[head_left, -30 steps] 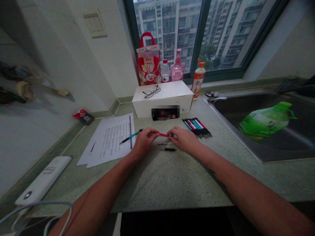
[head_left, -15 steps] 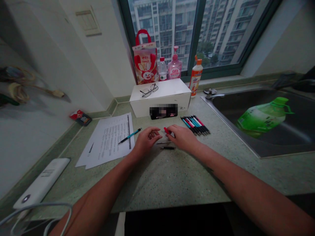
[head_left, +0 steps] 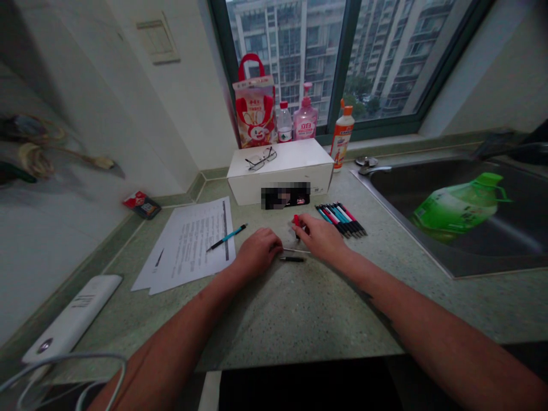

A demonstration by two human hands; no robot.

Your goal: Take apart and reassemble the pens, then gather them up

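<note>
Between the thumb and fingers of my right hand point(head_left: 322, 235) is a red pen barrel point(head_left: 295, 219), tilted upright, with a dark part at its lower end. My left hand point(head_left: 260, 249) is closed at the left end of a thin pen refill point(head_left: 297, 250), which lies level just above or on the counter. A short black pen tip section point(head_left: 292, 259) rests on the counter in front of the refill. Several assembled pens point(head_left: 341, 220) in blue, white, red and black lie side by side just beyond my right hand.
Printed sheets point(head_left: 184, 245) with a blue pen point(head_left: 226, 237) on them lie to the left. A white box point(head_left: 280, 165) bearing glasses stands behind, a phone point(head_left: 286, 196) leaning on it. The sink point(head_left: 428, 251) is right; a white power strip point(head_left: 72, 319) lies front left.
My left hand has come down and closed on the refill's left end. My right hand has turned the red barrel more upright, shifting it slightly right.
</note>
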